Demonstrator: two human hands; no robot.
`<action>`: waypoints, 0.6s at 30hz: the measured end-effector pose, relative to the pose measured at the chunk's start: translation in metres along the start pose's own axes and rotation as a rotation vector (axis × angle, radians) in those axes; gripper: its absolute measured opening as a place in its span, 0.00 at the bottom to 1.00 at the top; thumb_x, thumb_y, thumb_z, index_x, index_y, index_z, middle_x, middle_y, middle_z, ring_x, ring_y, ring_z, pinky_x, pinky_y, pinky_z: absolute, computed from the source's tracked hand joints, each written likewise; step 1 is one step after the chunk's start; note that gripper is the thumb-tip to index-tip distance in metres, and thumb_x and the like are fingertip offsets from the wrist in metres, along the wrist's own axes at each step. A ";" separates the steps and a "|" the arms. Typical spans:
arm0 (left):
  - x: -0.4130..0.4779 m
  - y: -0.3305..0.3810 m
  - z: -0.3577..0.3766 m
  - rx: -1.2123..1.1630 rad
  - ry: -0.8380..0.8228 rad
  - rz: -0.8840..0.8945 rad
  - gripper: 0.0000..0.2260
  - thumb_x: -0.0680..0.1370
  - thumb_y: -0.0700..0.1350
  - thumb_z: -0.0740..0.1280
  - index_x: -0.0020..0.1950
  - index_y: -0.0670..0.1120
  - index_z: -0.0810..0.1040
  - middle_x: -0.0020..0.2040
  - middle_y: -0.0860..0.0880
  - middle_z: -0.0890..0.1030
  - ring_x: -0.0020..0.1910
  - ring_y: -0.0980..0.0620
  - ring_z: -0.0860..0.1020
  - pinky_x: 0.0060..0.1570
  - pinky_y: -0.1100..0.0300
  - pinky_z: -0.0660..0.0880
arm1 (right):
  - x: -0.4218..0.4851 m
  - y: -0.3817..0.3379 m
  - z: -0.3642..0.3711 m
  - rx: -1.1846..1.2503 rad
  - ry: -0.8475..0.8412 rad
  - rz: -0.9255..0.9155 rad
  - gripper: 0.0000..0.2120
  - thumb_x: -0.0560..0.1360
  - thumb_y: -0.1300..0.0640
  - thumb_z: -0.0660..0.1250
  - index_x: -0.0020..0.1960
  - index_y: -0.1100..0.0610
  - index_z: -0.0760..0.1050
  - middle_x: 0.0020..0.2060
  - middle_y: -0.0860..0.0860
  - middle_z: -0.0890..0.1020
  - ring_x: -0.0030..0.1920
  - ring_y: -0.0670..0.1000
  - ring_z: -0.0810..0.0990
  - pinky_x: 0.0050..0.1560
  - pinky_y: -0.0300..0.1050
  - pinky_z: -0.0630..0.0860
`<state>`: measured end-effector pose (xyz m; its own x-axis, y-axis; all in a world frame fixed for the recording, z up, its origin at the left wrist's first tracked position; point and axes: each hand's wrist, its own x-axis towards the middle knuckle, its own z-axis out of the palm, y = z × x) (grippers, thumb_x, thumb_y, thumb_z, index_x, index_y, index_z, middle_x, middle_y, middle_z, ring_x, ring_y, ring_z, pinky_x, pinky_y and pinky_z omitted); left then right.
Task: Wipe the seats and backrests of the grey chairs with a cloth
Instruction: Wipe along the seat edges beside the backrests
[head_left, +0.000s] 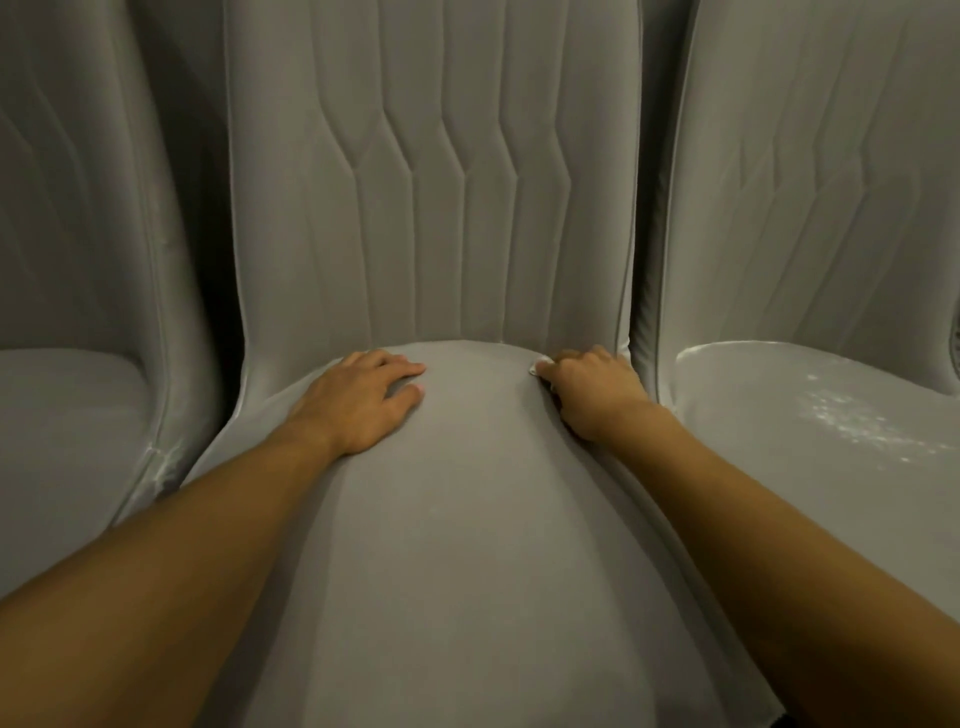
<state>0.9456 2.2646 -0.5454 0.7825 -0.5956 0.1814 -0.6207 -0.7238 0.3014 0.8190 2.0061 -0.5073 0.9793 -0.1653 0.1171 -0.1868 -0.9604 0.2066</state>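
Note:
A grey upholstered chair fills the middle of the view, with its seat (467, 519) reaching toward me and its stitched backrest (431, 182) rising behind. My left hand (358, 400) rests flat on the back left of the seat, fingers straight. My right hand (592, 395) sits at the back right corner of the seat, fingers curled round a small white cloth (539, 368). Only a sliver of the cloth shows past the fingertips.
A second grey chair (78, 415) stands close on the left. A third grey chair (831, 405) stands close on the right, with pale streaks and specks on its seat. Narrow dark gaps separate the chairs.

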 end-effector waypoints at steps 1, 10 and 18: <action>-0.001 -0.001 0.000 -0.005 -0.002 -0.002 0.22 0.81 0.63 0.57 0.74 0.61 0.72 0.74 0.56 0.71 0.73 0.51 0.67 0.73 0.54 0.62 | -0.009 0.002 -0.001 0.011 0.003 0.010 0.18 0.81 0.56 0.58 0.70 0.46 0.70 0.62 0.52 0.78 0.62 0.60 0.74 0.63 0.56 0.69; -0.001 0.001 0.000 -0.010 -0.014 -0.008 0.28 0.77 0.65 0.53 0.75 0.60 0.72 0.75 0.54 0.71 0.73 0.49 0.67 0.74 0.53 0.62 | -0.144 0.013 -0.029 -0.041 -0.090 0.024 0.21 0.80 0.56 0.55 0.73 0.48 0.64 0.64 0.50 0.75 0.57 0.57 0.75 0.57 0.50 0.72; 0.000 -0.002 0.003 -0.008 -0.014 -0.011 0.22 0.82 0.62 0.57 0.75 0.60 0.71 0.76 0.55 0.70 0.73 0.49 0.66 0.75 0.52 0.62 | -0.102 0.005 -0.012 -0.039 0.013 -0.045 0.19 0.80 0.58 0.57 0.70 0.52 0.68 0.61 0.53 0.75 0.56 0.58 0.74 0.58 0.51 0.71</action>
<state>0.9470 2.2653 -0.5484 0.7884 -0.5926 0.1652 -0.6118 -0.7272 0.3112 0.7176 2.0212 -0.5066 0.9857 -0.1186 0.1197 -0.1455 -0.9574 0.2495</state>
